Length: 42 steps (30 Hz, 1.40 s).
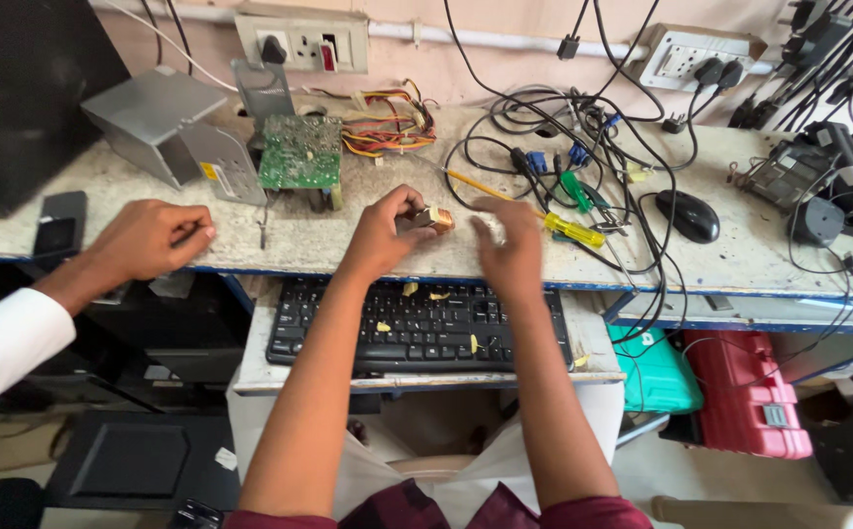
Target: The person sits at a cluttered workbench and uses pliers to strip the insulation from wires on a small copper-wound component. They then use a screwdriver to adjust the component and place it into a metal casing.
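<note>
My left hand [379, 235] pinches a small copper-wound transformer core [433, 218] just above the workbench's front edge [309, 257]. My right hand [511, 245] hovers beside it to the right, blurred, fingers spread and holding nothing. Yellowish scraps of tape [430, 295] lie on the black keyboard [417, 325] on the pull-out tray below my hands. A green circuit board [299, 151] stands on the bench behind my left hand.
Another person's hand [150, 239] with a white sleeve rests fisted on the bench at left, near a phone [59, 223]. A metal casing [167, 127], yellow-handled screwdriver [571, 230], black mouse [688, 216], tangled cables and wall sockets fill the back. Green and red cases [746, 392] sit under the right side.
</note>
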Tool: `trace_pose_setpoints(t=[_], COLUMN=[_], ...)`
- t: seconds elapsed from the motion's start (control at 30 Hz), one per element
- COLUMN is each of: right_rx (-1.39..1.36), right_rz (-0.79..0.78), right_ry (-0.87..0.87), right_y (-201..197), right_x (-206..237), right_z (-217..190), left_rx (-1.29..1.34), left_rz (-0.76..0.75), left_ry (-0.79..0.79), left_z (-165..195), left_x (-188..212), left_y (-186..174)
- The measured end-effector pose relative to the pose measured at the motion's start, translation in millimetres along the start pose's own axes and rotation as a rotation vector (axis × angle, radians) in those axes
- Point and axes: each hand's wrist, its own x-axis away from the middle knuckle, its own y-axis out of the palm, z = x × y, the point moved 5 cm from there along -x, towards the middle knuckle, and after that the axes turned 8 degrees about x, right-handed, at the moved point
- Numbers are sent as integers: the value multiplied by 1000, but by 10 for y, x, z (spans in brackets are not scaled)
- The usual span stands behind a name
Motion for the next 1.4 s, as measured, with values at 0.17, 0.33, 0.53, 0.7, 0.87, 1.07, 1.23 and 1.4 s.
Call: trace_pose_setpoints(t=[0.17, 0.33, 0.53, 0.7, 0.87, 1.07, 1.23, 1.4], right_rx=[584, 651, 386, -121, -409, -598, -621, -659], right_rz=[53, -180, -50, 238, 500, 461, 560, 692], right_ry=[192, 238, 132, 34, -245, -352, -306, -263], right_y=[-507, -626, -803, -1123, -1526, -1838, -1814, -1639], right_x=[-19, 37, -65, -425, -925, -1278, -1230, -1132], right_z=[571, 909, 752, 570, 252, -84, -209, -243], left_rx=[32, 32, -73, -98, -151, -242, -195, -187], left_rz=[31, 34, 79, 83, 9, -71, -141, -171], left_ry=[-23, 59, 53, 8, 6, 1, -83, -31], left_z=[-134, -148, -142, -110, -36, 53, 75, 148], left_x=[-26, -43, -50, -44, -27, 3, 30, 46], left_y=[-22, -41, -78, -74, -18, 33, 56, 65])
